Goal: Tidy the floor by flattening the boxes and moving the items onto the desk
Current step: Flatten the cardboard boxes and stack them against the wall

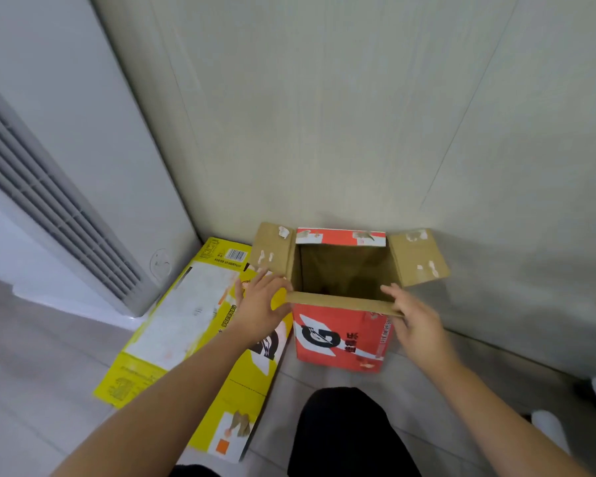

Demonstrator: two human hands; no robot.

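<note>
Probably a home, floor-standing air conditioner

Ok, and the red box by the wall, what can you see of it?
The red box is corrugated cardboard, printed red with a large black-and-white G on its near face. It stands upright on the floor by the wall, top open: side flaps spread outward, far flap up, near flap folded level. Torn white scraps dot the flaps. The inside looks dark and empty. The left hand touches the near flap's left end; the right hand holds its right end.
</note>
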